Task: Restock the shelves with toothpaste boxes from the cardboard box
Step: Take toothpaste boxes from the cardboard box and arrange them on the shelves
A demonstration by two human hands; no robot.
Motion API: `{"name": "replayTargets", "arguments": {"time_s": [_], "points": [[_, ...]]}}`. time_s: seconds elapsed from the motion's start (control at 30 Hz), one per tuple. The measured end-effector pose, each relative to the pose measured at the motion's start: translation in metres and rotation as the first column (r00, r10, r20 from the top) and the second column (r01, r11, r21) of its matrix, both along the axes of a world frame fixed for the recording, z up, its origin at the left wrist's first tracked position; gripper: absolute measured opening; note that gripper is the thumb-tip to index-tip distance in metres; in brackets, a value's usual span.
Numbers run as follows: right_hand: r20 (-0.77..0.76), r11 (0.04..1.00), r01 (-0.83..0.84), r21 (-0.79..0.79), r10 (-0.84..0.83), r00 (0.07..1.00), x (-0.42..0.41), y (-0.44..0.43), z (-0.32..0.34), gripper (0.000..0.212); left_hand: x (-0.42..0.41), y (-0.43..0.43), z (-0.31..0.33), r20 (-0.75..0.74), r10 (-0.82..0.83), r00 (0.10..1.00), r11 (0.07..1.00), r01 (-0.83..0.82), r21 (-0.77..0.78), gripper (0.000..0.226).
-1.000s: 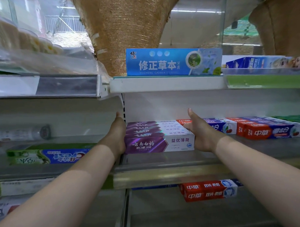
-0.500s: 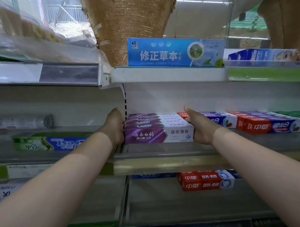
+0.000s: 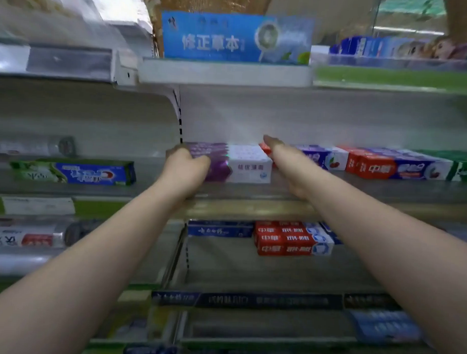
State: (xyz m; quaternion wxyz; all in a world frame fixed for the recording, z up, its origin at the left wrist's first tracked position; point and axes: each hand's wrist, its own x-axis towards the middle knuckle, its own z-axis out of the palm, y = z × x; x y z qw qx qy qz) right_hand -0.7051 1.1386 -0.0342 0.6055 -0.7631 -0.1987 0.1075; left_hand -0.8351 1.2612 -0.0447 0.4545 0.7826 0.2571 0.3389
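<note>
A stack of purple-and-white toothpaste boxes [image 3: 243,161] lies at the left end of the middle shelf [image 3: 252,209]. My left hand [image 3: 186,170] grips the stack's left end, with fingers curled over its purple front. My right hand [image 3: 286,162] lies flat against the stack's right end, fingers straight and pointing into the shelf. The cardboard box is out of view. The picture is blurred by motion.
Red and blue toothpaste boxes [image 3: 373,167] line the same shelf to the right, touching my right hand's side. A big blue box [image 3: 218,38] stands on the shelf above. More red boxes [image 3: 285,239] lie on the shelf below. A green-blue box [image 3: 76,171] lies in the left bay.
My left hand has shifted from the stack's left end onto its front corner. The view has dropped and moved closer, so lower shelves show. The stack stays on the shelf.
</note>
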Motion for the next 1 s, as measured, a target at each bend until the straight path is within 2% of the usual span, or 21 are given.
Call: {"name": "replayTargets", "arguments": {"time_s": [0.07, 0.1, 0.17, 0.27, 0.33, 0.43, 0.53, 0.6, 0.7, 0.83, 1.0], "points": [[0.035, 0.999, -0.024, 0.035, 0.023, 0.999, -0.017, -0.016, -0.002, 0.035, -0.006, -0.017, -0.008, -0.032, -0.017, 0.999, 0.998, 0.018, 0.053, 0.008], [0.049, 0.998, -0.028, 0.065, 0.025, 0.998, -0.025, -0.023, -0.002, 0.03, -0.008, -0.023, -0.012, -0.055, -0.023, 0.998, 0.995, 0.028, 0.091, 0.024], [0.097, 0.996, -0.004, 0.089, -0.005, 0.995, -0.039, -0.042, -0.007, 0.026, -0.017, -0.039, -0.021, -0.069, -0.015, 0.998, 0.983, 0.027, 0.179, 0.041], [0.267, 0.994, 0.101, 0.034, -0.106, 0.958, -0.066, -0.078, -0.02, 0.02, -0.035, -0.066, -0.04, 0.005, -0.068, 0.998, 0.972, 0.065, 0.225, 0.053], [0.282, 0.989, 0.143, 0.032, -0.146, 0.948, -0.082, -0.102, -0.04, 0.018, -0.05, -0.087, -0.066, 0.019, -0.126, 0.992, 0.968, 0.119, 0.221, 0.052], [0.164, 0.979, 0.199, -0.029, -0.192, 0.968, -0.111, -0.139, -0.094, 0.012, -0.081, -0.126, -0.125, -0.052, -0.229, 0.972, 0.957, 0.235, 0.173, 0.044], [-0.097, 0.962, 0.132, -0.241, -0.16, 0.982, -0.145, -0.174, -0.169, 0.025, -0.115, -0.158, -0.205, -0.238, -0.327, 0.915, 0.941, 0.338, 0.006, 0.037], [-0.287, 0.919, 0.025, -0.394, -0.149, 0.946, -0.167, -0.2, -0.217, 0.022, -0.138, -0.176, -0.258, -0.33, -0.365, 0.871, 0.931, 0.351, -0.103, 0.032], [-0.51, 0.866, -0.103, -0.49, -0.189, 0.839, -0.203, -0.246, -0.285, 0.012, -0.176, -0.219, -0.327, -0.43, -0.411, 0.804, 0.906, 0.309, -0.289, 0.027], [-0.6, 0.85, -0.101, -0.517, -0.275, 0.751, -0.231, -0.295, -0.332, 0.019, -0.2, -0.264, -0.373, -0.461, -0.463, 0.757, 0.862, 0.262, -0.435, 0.021], [-0.624, 0.852, -0.068, -0.52, -0.324, 0.711, -0.228, -0.34, -0.361, 0.033, -0.194, -0.303, -0.394, -0.512, -0.478, 0.714, 0.85, 0.228, -0.474, 0.023]]}}
